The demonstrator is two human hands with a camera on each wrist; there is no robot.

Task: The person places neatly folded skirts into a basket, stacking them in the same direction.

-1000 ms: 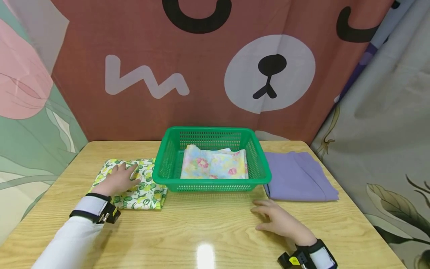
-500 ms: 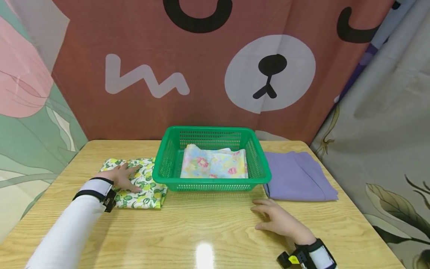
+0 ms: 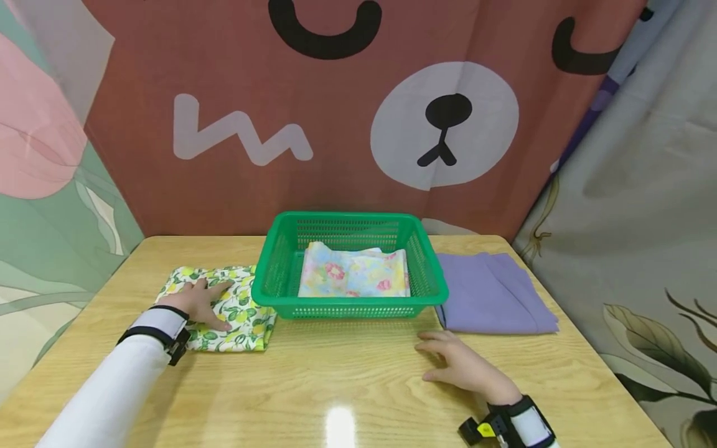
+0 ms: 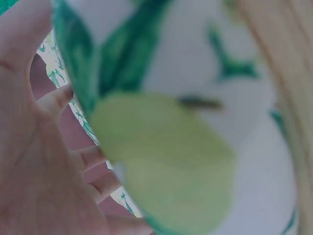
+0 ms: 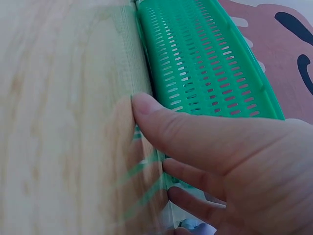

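My left hand [image 3: 193, 305] rests on a folded cloth [image 3: 241, 311] printed with lemons and green leaves, at the left of the table. Its fingers and thumb are spread over the fabric. Close up in the left wrist view, the lemon print [image 4: 166, 161] fills much of the picture and hides the fingertips. My right hand [image 3: 467, 367] lies on the wooden table with loosely bent fingers and holds nothing. A green plastic basket [image 3: 350, 308], just beyond it, contains a folded pastel cloth with pink flowers [image 3: 358, 274].
Right of the basket lies a folded purple cloth [image 3: 493, 292], its left edge close to the basket wall. A brown bear-print curtain [image 3: 241, 193] hangs behind the table [image 3: 313, 379]. Another patterned curtain [image 3: 627, 249] borders the right side.
My left hand has turned and settled flatter on the lemon-print cloth, its thumb now pointing toward the cloth's front right. My right hand has stayed in place. The head view shifts slightly.
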